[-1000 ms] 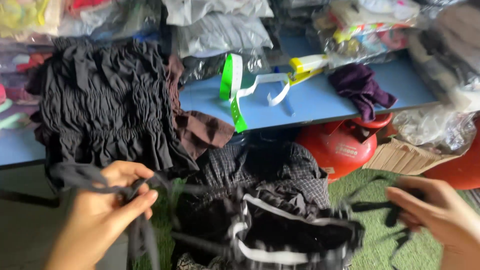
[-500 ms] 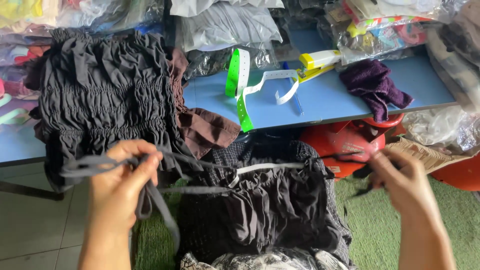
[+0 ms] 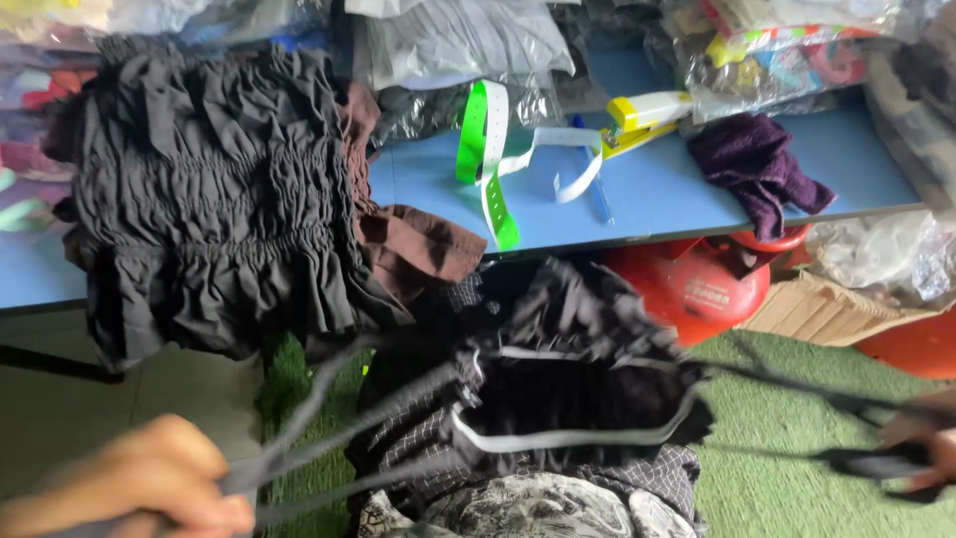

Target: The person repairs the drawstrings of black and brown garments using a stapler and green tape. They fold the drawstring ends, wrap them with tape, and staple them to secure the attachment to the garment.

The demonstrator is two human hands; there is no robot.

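My left hand [image 3: 149, 488] is at the bottom left, closed around thin dark straps that run to a black gathered garment with a white elastic band [image 3: 568, 399]. My right hand [image 3: 921, 448] is at the right edge, gripping the dark straps on the other side. The garment hangs stretched between both hands, below the table edge. It is blurred by motion.
A blue table [image 3: 637, 189] carries a black smocked garment [image 3: 209, 219] draped over its edge, a brown cloth [image 3: 418, 244], green and white straps [image 3: 488, 149], a purple cloth [image 3: 757, 179] and bagged clothes. Red round objects [image 3: 697, 289], a cardboard box [image 3: 827, 314] and green carpet [image 3: 787, 498] lie below.
Both hands have moved outward and down, pulling the straps apart and stretching the black garment wider. The view has shifted closer.
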